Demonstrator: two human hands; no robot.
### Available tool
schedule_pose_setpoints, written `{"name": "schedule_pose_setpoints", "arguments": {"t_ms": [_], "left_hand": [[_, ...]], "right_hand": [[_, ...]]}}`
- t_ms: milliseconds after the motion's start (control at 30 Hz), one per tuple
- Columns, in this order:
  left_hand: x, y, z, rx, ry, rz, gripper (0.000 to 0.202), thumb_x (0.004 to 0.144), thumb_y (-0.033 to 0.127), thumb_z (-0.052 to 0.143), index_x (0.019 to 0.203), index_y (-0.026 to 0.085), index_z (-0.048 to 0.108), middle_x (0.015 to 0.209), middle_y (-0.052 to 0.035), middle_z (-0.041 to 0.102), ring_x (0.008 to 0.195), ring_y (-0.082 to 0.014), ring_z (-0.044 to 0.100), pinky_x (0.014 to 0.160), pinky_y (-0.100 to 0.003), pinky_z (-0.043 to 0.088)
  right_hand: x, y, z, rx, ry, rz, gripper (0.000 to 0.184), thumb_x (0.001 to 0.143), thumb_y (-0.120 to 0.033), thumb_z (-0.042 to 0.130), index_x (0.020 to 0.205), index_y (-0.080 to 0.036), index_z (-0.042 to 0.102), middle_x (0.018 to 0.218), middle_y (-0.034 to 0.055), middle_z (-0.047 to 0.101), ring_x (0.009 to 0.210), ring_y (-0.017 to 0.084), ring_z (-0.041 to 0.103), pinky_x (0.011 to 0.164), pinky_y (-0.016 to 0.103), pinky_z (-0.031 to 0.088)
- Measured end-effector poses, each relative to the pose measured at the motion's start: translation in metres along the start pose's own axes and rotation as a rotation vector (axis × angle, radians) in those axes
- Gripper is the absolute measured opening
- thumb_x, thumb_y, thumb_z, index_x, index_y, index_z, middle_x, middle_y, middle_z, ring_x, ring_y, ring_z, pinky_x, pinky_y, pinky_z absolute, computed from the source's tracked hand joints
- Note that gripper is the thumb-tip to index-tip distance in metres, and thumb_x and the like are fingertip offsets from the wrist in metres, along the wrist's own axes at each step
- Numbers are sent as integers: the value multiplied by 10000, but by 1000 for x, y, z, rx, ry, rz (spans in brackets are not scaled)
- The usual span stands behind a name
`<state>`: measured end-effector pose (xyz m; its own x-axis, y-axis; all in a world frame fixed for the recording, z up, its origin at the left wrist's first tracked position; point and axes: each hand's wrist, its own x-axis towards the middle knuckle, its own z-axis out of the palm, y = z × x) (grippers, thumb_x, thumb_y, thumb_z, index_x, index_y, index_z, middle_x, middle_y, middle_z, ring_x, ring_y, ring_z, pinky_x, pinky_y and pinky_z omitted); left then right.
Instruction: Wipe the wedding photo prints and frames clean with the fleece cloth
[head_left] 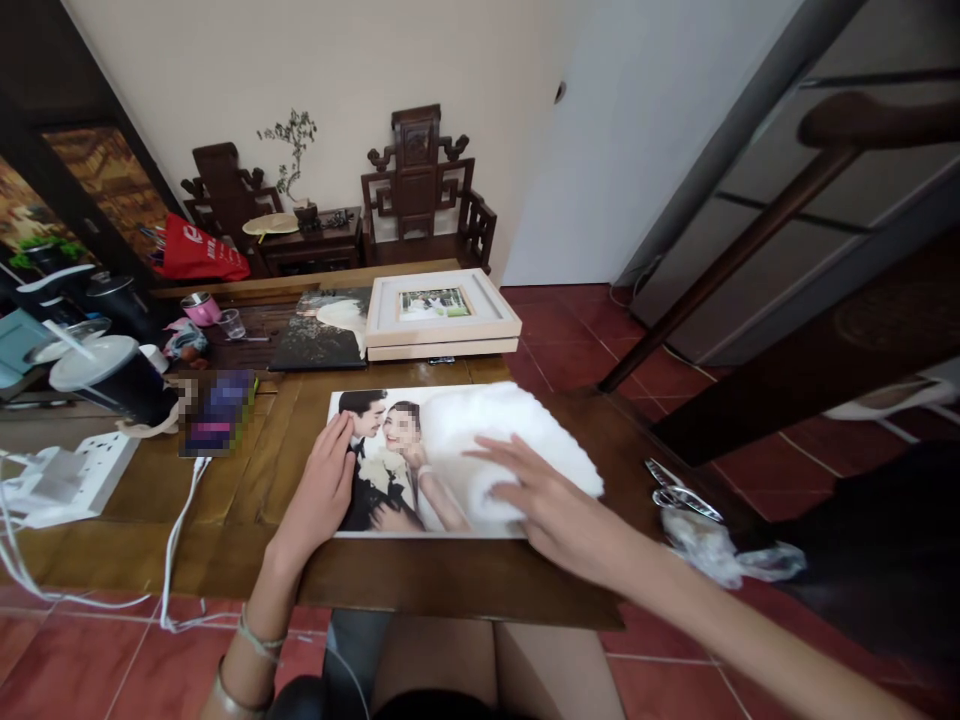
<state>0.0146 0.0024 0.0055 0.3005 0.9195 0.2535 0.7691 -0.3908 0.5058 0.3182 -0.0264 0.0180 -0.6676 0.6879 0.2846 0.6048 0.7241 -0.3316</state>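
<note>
A wedding photo print (pixel 382 500) of a couple lies flat on the wooden table in front of me. My left hand (pixel 322 485) lies along its left edge, fingers stretched out together and flat. On the right part of the print spreads a white fluffy cloth (pixel 555 450), hiding that side of the picture. My right hand (pixel 544 490) is on the cloth, palm down, with fingers and thumb stretched apart; the fingers look slightly blurred. A small round bulge of white fluff shows by the thumb.
Behind the print sit stacked picture frames (pixel 450 340) and a dark photo panel (pixel 319 345). To the left are a phone (pixel 217 412), a lidded drink cup (pixel 112 375) and a white power strip (pixel 94 475) with cables. Scissors (pixel 686 495) and crumpled plastic (pixel 705 545) lie on the right.
</note>
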Motion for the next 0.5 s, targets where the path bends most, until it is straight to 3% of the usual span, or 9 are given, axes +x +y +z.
{"name": "schedule_pose_setpoints", "arguments": {"t_ms": [100,200,267,367,500], "left_hand": [[0,1,-2,-2,1,-1,465,986,283,275,1438,188,317,1521,-109,315,1428,-209,229,1173,-473,201],[-1,1,-2,-11,7,-2,461,984,284,281,1433,191,330,1515,-111,325,1425,-207,239,1172,-470,208],[-1,0,-2,-16,12,-2,461,983,284,287,1430,184,336,1513,-116,328,1423,-208,244,1172,-470,208],[0,0,-1,-17,17,-1,461,981,278,292,1426,171,343,1512,-121,330,1420,-213,249,1170,-474,210],[1,0,0,-10,27,0,463,977,277,299,1426,172,346,1507,-123,339,1416,-217,260,1169,-470,216]], "right_hand": [[42,29,-9,-63,-3,8,494,615,66,368,995,-134,613,1256,179,559,1321,326,381,1054,585,328],[73,48,-17,-68,12,31,502,608,71,352,990,-127,610,1109,161,616,1181,314,512,958,518,439],[79,51,-20,-50,17,45,513,615,70,336,1002,-129,608,1037,141,629,1088,287,565,911,464,479],[62,40,-22,-39,36,59,532,639,75,314,1041,-123,600,1145,166,594,1162,277,528,972,449,451],[7,4,-8,-14,44,22,492,624,59,355,988,-153,608,1329,161,512,1350,271,351,1110,522,288]]}}
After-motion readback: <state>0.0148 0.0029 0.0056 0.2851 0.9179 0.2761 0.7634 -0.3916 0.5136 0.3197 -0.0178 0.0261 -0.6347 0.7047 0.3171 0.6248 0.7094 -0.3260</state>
